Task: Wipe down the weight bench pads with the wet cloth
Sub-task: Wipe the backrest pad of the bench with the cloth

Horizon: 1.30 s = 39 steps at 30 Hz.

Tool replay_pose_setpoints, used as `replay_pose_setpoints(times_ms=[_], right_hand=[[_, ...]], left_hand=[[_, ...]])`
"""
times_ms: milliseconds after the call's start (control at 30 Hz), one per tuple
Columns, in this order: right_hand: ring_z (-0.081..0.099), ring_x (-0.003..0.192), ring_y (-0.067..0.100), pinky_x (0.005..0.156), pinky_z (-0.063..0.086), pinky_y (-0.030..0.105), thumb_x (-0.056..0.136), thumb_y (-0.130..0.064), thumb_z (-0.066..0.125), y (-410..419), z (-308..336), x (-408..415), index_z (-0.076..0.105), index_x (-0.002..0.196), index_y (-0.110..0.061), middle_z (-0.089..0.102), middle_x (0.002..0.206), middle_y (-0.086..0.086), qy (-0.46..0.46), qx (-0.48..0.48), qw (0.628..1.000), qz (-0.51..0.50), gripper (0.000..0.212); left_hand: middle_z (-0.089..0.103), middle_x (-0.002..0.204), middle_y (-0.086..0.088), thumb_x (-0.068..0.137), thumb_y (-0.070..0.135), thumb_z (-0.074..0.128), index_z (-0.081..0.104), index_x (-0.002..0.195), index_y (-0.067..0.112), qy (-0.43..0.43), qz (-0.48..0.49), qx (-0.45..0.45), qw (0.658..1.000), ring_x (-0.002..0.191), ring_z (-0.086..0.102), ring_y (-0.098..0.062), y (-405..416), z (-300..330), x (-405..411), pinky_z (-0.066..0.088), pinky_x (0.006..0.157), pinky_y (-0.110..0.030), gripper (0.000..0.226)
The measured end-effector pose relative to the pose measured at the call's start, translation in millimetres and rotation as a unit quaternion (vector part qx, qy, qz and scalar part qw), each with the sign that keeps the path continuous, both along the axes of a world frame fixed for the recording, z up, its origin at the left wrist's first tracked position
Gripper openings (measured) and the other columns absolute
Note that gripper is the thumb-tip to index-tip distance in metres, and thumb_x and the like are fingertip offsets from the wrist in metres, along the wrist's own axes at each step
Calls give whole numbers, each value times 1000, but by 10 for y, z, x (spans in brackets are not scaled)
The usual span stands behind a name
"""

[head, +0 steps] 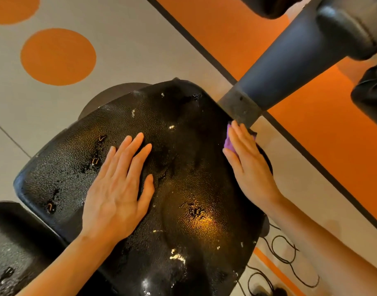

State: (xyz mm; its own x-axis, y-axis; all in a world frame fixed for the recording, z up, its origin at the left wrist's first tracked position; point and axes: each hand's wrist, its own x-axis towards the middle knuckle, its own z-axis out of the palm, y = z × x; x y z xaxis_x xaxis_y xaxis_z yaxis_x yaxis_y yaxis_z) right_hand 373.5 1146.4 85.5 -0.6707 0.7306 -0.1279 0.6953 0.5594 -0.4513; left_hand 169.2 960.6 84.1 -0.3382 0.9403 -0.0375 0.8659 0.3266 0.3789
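A black, pebbled seat pad fills the middle of the view, worn with small tears and pale flecks. My left hand lies flat on it, fingers straight and spread. My right hand presses a purple cloth against the pad's right edge with straight fingers; most of the cloth is hidden under the hand. A second black pad shows at the lower left, with wet-looking patches.
A dark frame tube slants from the pad's far right corner to the upper right, ending in black rollers. The floor is grey with orange circles and an orange band. Black cables coil on the floor at the lower right.
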Motion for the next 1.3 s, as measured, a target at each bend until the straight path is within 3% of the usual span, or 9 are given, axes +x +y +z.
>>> replay_pose_setpoints(times_ms=[167, 367, 567, 667, 767, 933, 1000, 1133, 1300], right_hand=[[16, 146, 19, 120, 16, 36, 103, -33, 33, 552, -113, -1241, 27, 147, -8, 22, 157, 8, 32, -4, 999, -12, 52], [9, 146, 6, 119, 18, 32, 101, -32, 35, 19, -7, -109, 19, 151, -20, 17, 158, -5, 34, -21, 997, 70, 54], [20, 145, 21, 119, 20, 41, 102, -33, 35, 626, -150, -1483, 34, 145, -7, 28, 155, 9, 44, 7, 998, 41, 50], [12, 147, 12, 120, 14, 31, 102, -31, 36, 402, -143, -958, 25, 149, -14, 22, 158, 1, 51, -13, 995, 88, 51], [7, 146, 6, 119, 16, 30, 101, -32, 36, 51, -29, -285, 19, 151, -22, 17, 158, -6, 50, -25, 992, 112, 53], [17, 146, 21, 119, 18, 41, 102, -34, 35, 584, -144, -1593, 36, 144, -7, 29, 154, 8, 44, 3, 998, 50, 49], [16, 146, 18, 120, 16, 39, 102, -33, 35, 522, -166, -1477, 32, 146, -9, 28, 155, 6, 45, 3, 996, 75, 50], [13, 146, 10, 118, 24, 40, 101, -34, 37, -42, -7, -360, 21, 149, -20, 23, 157, -2, 42, -11, 989, 144, 53], [18, 146, 17, 119, 20, 40, 101, -33, 37, 462, -126, -1501, 32, 146, -11, 27, 156, 4, 44, 16, 995, 85, 50]], left_hand=[[28, 160, -6, 98, 35, 39, 38, 148, 10, 8, -6, -7, 1000, 151, 20, -22, 11, 5, 4, 13, 124, -41, 57], [27, 160, -5, 98, 36, 39, 40, 148, 11, -1, 0, -3, 1000, 151, 19, -20, 1, -8, 7, 12, 125, -40, 56], [27, 161, -4, 98, 37, 38, 39, 148, 12, 5, 1, -10, 1000, 151, 19, -20, 10, -11, 12, 16, 124, -42, 57], [25, 161, -3, 98, 37, 39, 38, 149, 13, 7, 1, -14, 1000, 151, 18, -19, 11, -20, 10, 15, 124, -42, 57], [25, 161, -2, 98, 36, 40, 39, 149, 13, -1, 8, -15, 1000, 151, 17, -19, -5, -13, 20, 14, 124, -41, 56], [24, 162, -2, 98, 36, 40, 38, 149, 13, 1, 5, -22, 1000, 152, 16, -18, 2, -6, 11, 11, 125, -38, 56], [23, 162, -2, 98, 37, 40, 37, 150, 14, 2, 4, -26, 1000, 152, 15, -17, 6, -9, 6, 10, 125, -38, 56], [23, 162, -2, 98, 38, 39, 37, 150, 14, -5, 6, -21, 1000, 152, 15, -17, -4, -21, 4, 12, 125, -38, 57], [24, 162, -3, 98, 37, 40, 38, 149, 14, -8, 7, -21, 1000, 152, 15, -18, 10, -9, -4, 11, 125, -37, 57]])
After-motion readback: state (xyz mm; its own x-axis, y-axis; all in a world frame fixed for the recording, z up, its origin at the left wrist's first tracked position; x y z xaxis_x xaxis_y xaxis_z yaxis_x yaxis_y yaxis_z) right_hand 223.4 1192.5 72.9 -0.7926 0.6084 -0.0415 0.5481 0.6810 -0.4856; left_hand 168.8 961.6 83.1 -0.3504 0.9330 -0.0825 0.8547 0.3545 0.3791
